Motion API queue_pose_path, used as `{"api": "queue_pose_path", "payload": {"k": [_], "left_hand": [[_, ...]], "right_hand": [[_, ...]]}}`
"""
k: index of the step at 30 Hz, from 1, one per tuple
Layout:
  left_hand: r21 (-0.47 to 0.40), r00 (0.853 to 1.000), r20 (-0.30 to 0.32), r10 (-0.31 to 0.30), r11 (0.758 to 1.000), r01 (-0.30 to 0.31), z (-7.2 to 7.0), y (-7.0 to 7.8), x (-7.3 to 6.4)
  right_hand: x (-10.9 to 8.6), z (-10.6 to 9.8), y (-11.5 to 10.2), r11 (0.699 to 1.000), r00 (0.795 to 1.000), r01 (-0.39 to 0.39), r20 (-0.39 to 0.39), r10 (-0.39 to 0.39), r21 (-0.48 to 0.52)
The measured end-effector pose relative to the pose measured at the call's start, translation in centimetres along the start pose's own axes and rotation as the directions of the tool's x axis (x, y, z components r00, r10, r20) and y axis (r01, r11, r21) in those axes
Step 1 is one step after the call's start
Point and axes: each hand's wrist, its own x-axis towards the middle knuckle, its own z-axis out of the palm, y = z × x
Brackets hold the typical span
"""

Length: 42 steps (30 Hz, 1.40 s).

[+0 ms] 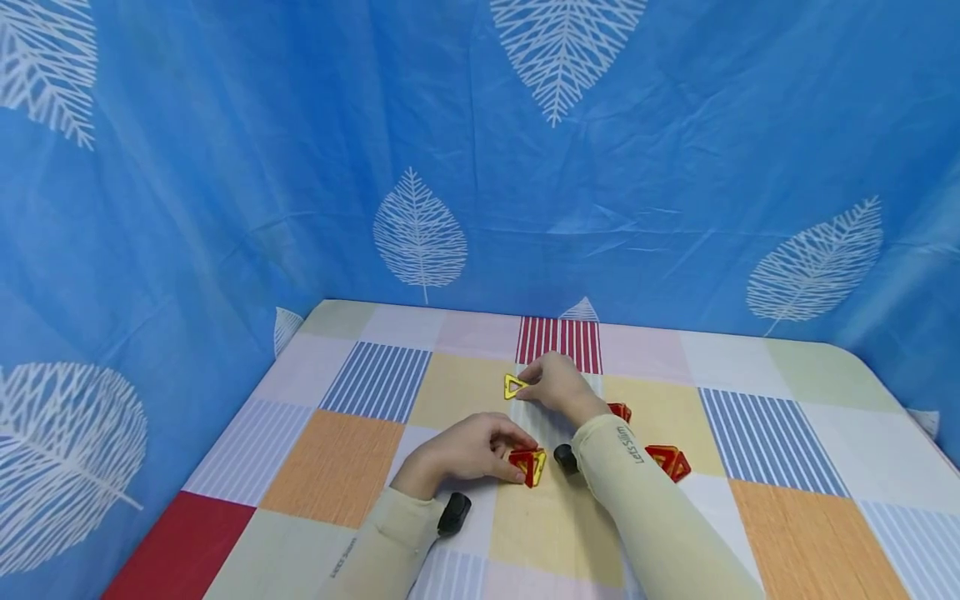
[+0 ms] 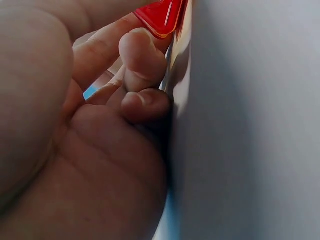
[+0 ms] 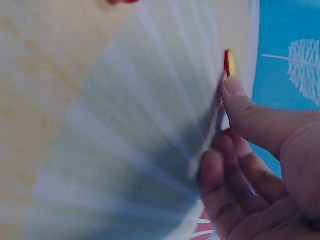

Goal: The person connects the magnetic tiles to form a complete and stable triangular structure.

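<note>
My left hand point(image 1: 468, 450) grips red and yellow triangular magnetic tiles point(image 1: 530, 468) between thumb and fingers, low over the cloth. In the left wrist view a red tile corner point(image 2: 162, 17) shows beyond the curled fingers point(image 2: 142, 55). Farther from me and to the right, my right hand point(image 1: 558, 387) pinches a yellow triangular tile point(image 1: 512, 387) with an open middle. The right wrist view has that tile point(image 3: 231, 64) edge-on by the thumb, with red along one edge. Its lower part is hidden by the fingers.
Red triangular tiles point(image 1: 667, 461) lie to the right of my right forearm. Another red tile point(image 1: 620, 411) is partly hidden behind the right wrist. A patchwork cloth point(image 1: 457, 383) covers the table, and a blue leaf-print curtain point(image 1: 510, 208) hangs along its back and left.
</note>
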Motion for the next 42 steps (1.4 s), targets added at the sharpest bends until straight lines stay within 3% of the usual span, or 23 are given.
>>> {"api": "queue_pose_path", "payload": {"k": [6, 13, 17, 22, 28, 34, 42], "left_hand": [[0.006, 1.000, -0.012, -0.017, 1.000, 0.017, 0.2, 0.0, -0.1], [-0.017, 1.000, -0.021, -0.022, 1.000, 0.022, 0.1, 0.0, -0.2], [-0.010, 0.999, -0.028, -0.026, 1.000, 0.025, 0.1, 0.2, -0.2], [-0.002, 0.999, -0.035, -0.028, 1.000, 0.028, 0.2, 0.3, -0.2], [-0.002, 0.998, -0.044, -0.034, 0.999, 0.034, 0.4, 0.3, -0.3], [-0.004, 0.998, -0.053, -0.017, 1.000, 0.017, 0.3, 0.4, -0.3], [0.020, 0.998, -0.054, -0.015, 1.000, 0.016, 0.5, 0.3, -0.3]], "right_hand": [[-1.5, -0.9, 0.1, 1.000, 1.000, -0.004, -0.014, 0.004, -0.024], [-4.0, -2.6, 0.6, 1.000, 0.999, 0.006, -0.048, -0.005, 0.014], [-5.9, -3.8, 0.8, 0.999, 0.997, -0.018, -0.079, 0.022, 0.044], [-8.8, -4.4, 0.8, 0.996, 0.995, -0.067, -0.063, 0.071, 0.063], [-11.5, -3.7, 0.2, 0.993, 0.995, -0.103, 0.003, 0.103, 0.064], [-11.9, -2.0, 0.0, 0.993, 0.996, -0.085, 0.017, 0.084, 0.080], [-11.7, -0.9, 0.5, 0.989, 0.999, 0.036, 0.025, -0.040, 0.146]]}}
